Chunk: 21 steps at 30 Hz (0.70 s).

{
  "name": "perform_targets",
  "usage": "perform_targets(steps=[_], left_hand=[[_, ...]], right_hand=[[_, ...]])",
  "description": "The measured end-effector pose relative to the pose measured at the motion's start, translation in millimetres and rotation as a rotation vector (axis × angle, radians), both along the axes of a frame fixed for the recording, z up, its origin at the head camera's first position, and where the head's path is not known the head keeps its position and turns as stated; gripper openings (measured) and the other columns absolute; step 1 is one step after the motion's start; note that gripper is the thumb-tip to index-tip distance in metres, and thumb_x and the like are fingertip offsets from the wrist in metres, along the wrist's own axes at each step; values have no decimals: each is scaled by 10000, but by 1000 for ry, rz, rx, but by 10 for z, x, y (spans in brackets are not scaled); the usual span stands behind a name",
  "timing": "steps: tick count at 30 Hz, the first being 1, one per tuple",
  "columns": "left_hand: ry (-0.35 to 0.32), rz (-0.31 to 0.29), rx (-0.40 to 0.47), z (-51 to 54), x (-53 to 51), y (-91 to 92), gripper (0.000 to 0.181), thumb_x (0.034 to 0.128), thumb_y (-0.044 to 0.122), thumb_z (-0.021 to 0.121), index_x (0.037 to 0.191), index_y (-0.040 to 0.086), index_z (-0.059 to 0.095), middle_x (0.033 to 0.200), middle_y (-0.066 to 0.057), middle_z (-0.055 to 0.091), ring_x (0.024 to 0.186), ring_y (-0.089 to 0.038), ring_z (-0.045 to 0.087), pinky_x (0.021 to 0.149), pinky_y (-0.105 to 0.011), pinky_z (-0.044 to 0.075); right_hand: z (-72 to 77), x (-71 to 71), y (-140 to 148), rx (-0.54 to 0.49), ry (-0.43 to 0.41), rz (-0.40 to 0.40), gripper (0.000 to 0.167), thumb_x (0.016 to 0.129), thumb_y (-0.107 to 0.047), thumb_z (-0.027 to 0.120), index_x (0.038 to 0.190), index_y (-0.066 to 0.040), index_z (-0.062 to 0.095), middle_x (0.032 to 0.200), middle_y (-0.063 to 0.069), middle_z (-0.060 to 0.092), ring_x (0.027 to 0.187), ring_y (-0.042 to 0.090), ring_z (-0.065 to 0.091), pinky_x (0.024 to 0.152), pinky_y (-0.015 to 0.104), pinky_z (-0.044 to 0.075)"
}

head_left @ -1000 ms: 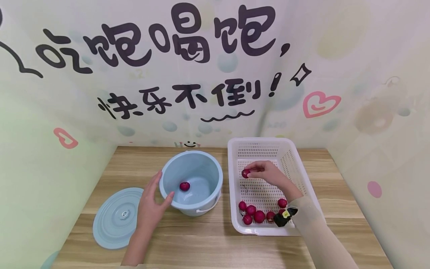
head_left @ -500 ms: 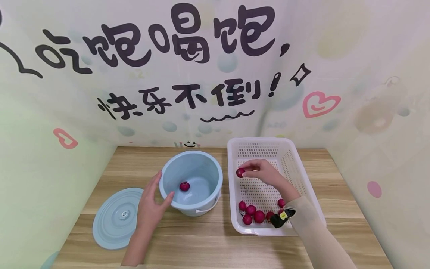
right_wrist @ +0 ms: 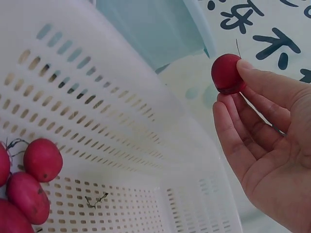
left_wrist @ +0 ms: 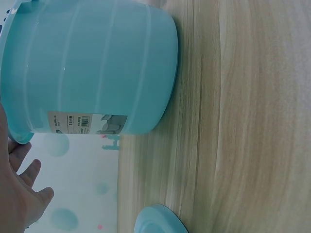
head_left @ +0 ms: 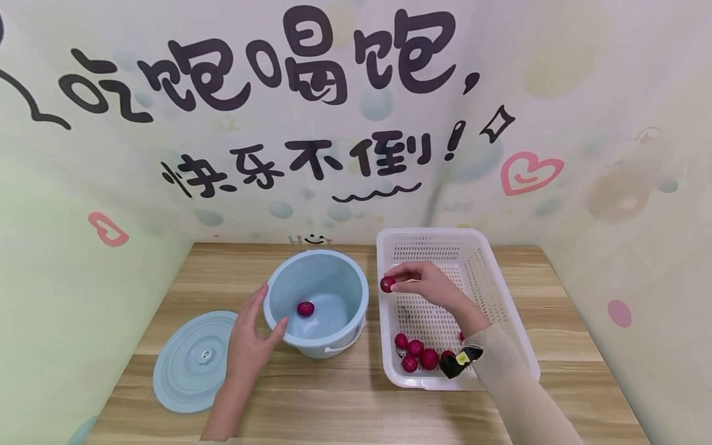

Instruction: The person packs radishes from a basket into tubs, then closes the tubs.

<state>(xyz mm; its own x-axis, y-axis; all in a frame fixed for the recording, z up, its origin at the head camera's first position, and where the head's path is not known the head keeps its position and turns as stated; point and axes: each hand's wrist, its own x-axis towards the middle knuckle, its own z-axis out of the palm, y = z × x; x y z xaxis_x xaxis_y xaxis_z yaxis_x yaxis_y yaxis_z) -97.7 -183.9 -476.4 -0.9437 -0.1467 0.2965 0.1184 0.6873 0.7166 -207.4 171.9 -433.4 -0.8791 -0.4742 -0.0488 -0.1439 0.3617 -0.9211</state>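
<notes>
In the head view, my right hand (head_left: 428,287) pinches a small red radish (head_left: 387,284) between thumb and fingertips, over the left rim of a white plastic basket (head_left: 386,327). The right wrist view shows this radish (right_wrist: 227,74) up close, with its thin root. My left hand (head_left: 250,340) touches the rim of a light blue bucket (head_left: 339,278), thumb and fingers spread. A single radish (head_left: 305,308) lies on the bucket's floor. Several more radishes (head_left: 429,358) are gathered at the basket's near end, some hidden by my right wrist.
A round blue lid (head_left: 191,364) lies on the wooden table (head_left: 311,402) left of the bucket. The bucket's white handle (head_left: 356,337) hangs down its near right side. Behind stands a printed wall (head_left: 334,216) with dark writing.
My right hand has moved left with the radish, from above the basket's inside to its left rim. The left hand and bucket have stayed put.
</notes>
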Motion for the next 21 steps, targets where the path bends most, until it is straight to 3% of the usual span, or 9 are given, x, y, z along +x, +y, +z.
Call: perform_targets(steps=[21], left_hand=[[0, 5, 0, 7, 1, 3, 736, 879, 271, 729, 1530, 164, 403, 1558, -132, 440, 1451, -389, 380, 1139, -665, 349]], right_hand=[[161, 42, -227, -64, -12, 47, 286, 904, -104, 709, 1167, 5, 691, 1078, 171, 741, 930, 129, 704, 844, 206, 591]])
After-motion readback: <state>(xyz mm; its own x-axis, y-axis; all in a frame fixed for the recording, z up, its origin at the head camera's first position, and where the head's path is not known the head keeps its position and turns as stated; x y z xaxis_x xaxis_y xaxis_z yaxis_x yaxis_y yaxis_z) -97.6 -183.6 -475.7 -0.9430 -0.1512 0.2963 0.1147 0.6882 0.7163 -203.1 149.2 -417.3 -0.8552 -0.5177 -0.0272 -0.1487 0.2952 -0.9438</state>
